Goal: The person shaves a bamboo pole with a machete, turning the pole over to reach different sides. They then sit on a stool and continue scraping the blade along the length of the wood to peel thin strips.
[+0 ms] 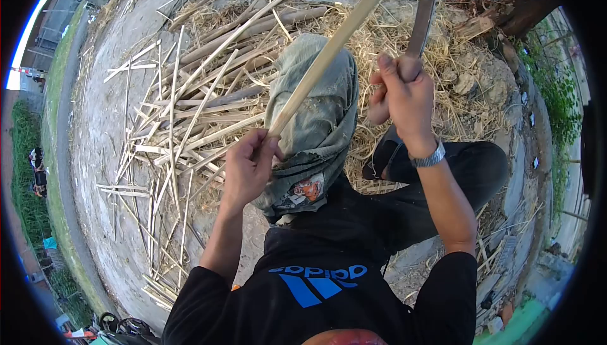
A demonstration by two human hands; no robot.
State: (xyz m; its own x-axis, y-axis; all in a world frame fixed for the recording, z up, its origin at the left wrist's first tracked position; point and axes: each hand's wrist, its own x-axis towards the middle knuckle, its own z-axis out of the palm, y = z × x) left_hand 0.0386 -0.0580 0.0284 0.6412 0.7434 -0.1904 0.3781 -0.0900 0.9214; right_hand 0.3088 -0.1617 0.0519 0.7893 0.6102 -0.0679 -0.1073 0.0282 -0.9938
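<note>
My left hand (248, 167) is closed around the lower end of a long, pale bamboo strip (338, 45). The strip slants up to the right across a grey-green cloth (313, 111) draped over my raised knee. In my right hand (408, 98), which has a metal-banded watch on its wrist, is the handle of a long-bladed knife (423, 13). Its dark blade points up and away, just right of the strip and apart from it where both show. The far ends of strip and blade run out of view at the top.
Many split bamboo strips (174, 108) lie criss-crossed on the ground to the left, with thicker poles (278, 24) behind them. Shavings (452, 108) cover the ground ahead and right. A tree trunk (531, 4) stands at the upper right, near stones (465, 84).
</note>
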